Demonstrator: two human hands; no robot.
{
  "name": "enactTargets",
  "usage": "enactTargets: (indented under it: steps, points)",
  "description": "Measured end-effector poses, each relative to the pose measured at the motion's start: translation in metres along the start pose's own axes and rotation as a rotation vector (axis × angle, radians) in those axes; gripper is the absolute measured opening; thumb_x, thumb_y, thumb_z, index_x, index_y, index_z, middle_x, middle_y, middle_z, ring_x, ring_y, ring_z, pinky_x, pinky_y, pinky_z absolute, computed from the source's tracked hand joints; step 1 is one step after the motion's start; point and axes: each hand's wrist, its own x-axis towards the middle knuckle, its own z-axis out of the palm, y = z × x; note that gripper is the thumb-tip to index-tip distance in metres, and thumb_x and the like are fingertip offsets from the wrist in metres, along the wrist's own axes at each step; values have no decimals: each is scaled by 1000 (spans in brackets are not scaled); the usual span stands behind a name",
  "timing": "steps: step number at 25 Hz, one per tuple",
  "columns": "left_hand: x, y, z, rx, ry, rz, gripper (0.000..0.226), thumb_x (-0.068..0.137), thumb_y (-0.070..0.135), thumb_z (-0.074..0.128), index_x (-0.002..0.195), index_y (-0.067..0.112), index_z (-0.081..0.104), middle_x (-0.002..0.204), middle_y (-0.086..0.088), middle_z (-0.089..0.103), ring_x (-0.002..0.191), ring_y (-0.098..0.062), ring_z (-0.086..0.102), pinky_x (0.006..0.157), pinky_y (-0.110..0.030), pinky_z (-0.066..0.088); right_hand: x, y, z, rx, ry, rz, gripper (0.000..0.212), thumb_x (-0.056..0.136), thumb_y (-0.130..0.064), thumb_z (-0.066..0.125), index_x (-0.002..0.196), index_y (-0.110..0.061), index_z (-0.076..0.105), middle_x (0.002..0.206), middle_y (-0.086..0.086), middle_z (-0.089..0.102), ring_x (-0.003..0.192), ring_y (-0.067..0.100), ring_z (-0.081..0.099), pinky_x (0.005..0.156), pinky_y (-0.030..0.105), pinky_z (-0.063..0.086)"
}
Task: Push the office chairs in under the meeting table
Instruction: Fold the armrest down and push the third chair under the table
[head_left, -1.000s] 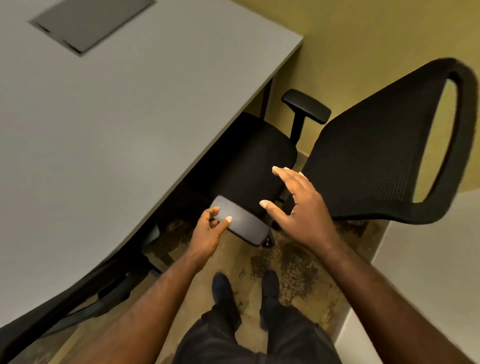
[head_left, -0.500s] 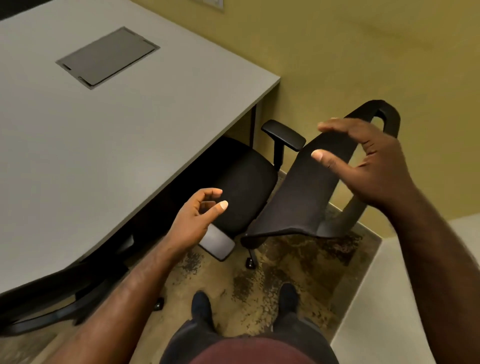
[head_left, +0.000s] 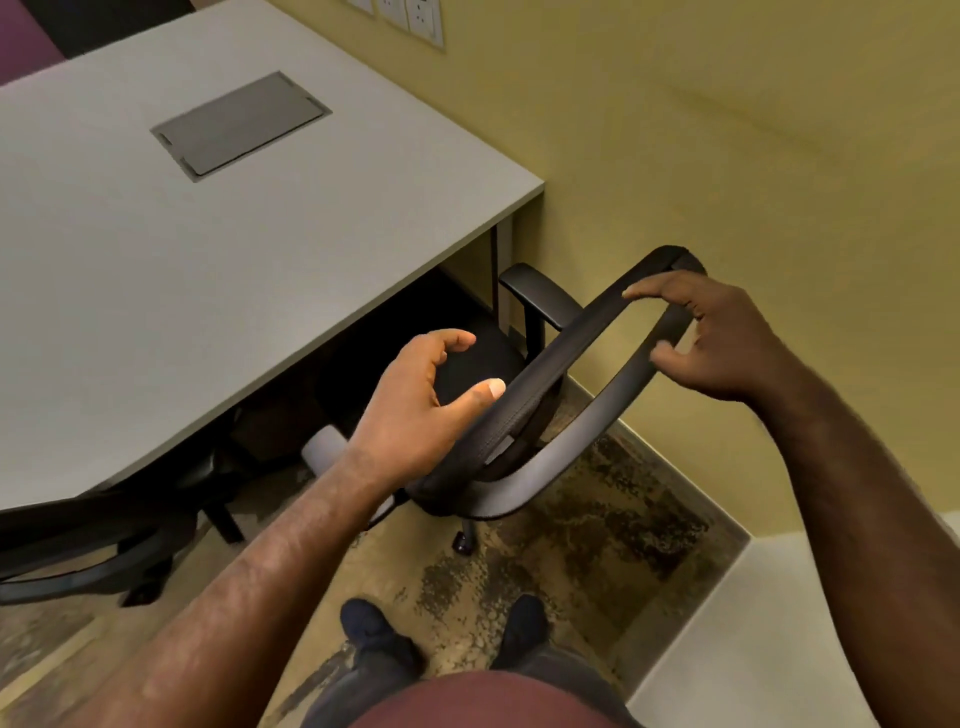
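A black mesh office chair (head_left: 566, 358) stands at the near right corner of the grey meeting table (head_left: 156, 270), its seat partly under the tabletop. My right hand (head_left: 711, 343) grips the top end of the chair's backrest frame, fingers over the rim and thumb under it. My left hand (head_left: 426, 405) is on the lower part of the backrest rim, thumb on the edge and fingers curled but apart. A second black chair (head_left: 78, 545) sits at the lower left, mostly tucked under the table.
A yellow wall (head_left: 727, 156) runs close behind the chair on the right. A white surface (head_left: 810, 649) fills the lower right corner. My feet (head_left: 447, 629) stand on the stained carpet right behind the chair. A grey cable hatch (head_left: 239, 124) is set in the tabletop.
My right hand has closed on the top of the backrest. My left hand rose from near the armrest to the backrest rim. The view has tilted up, and the chair sits a little further under the table.
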Motion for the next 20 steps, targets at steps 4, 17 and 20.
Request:
enactTargets:
  steps: [4, 17, 20]
  points:
    - [-16, 22, 39, 139, -121, 124, 57, 82, 53, 65, 131, 31, 47, 127, 16, 48, 117, -1, 43, 96, -23, 38, 9, 25, 7, -96, -312, 83, 62, 60, 3, 67, 115, -27, 63, 115, -10, 58, 105, 15, 56, 84, 24, 45]
    - [-4, 6, 121, 575, -128, -85, 35, 83, 69, 45, 83, 34, 45, 66, 13, 49, 58, -12, 53, 48, -29, 39, 55, 70, 26, -728, -329, -230, 21, 57, -22, 77, 59, -20, 57, 59, -3, 48, 65, 23, 46, 76, 37, 36]
    - [-4, 3, 122, 614, -97, -80, 34, 83, 67, 46, 76, 34, 43, 61, 12, 47, 52, -9, 48, 43, -26, 34, 54, 67, 25, -688, -319, -261, 28, 50, -16, 74, 55, -23, 48, 54, -6, 35, 60, 19, 35, 73, 36, 35]
